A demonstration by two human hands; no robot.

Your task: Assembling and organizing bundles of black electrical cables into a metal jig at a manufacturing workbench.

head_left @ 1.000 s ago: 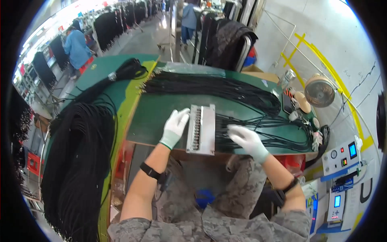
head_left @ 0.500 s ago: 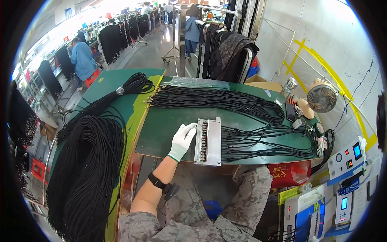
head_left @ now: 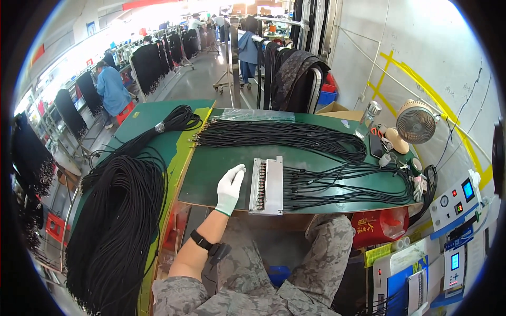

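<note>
Left hand (head_left: 230,187), white glove, sits just left of the metal block (head_left: 273,187), narrow gap between them. Left grip loosely open, fingers extended and close together, nothing seen in it. Wrist crosses the near edge of the green tabletop (head_left: 216,158); can't tell if the glove touches the surface.

Block lies flat on the tabletop, its near end at or slightly past the near edge. Row of connectors (head_left: 261,187) along its left side; black cables (head_left: 342,184) run from its right side toward the right end, filling that stretch.

Green surface shows left of the hand up to the yellow strip (head_left: 192,139), and as a band between block and rear cable bundle (head_left: 284,137). Large black cable pile (head_left: 118,221) beyond the strip, blocking the left side.

Right end crowded: fan (head_left: 416,121), jar (head_left: 367,118), small items. Red bag (head_left: 377,226) below the near edge, right of the knees.

White shape at the lower edge by the machine (head_left: 398,284): too cut off to say whether it's the right hand's glove; can't tell that grip's state.
</note>
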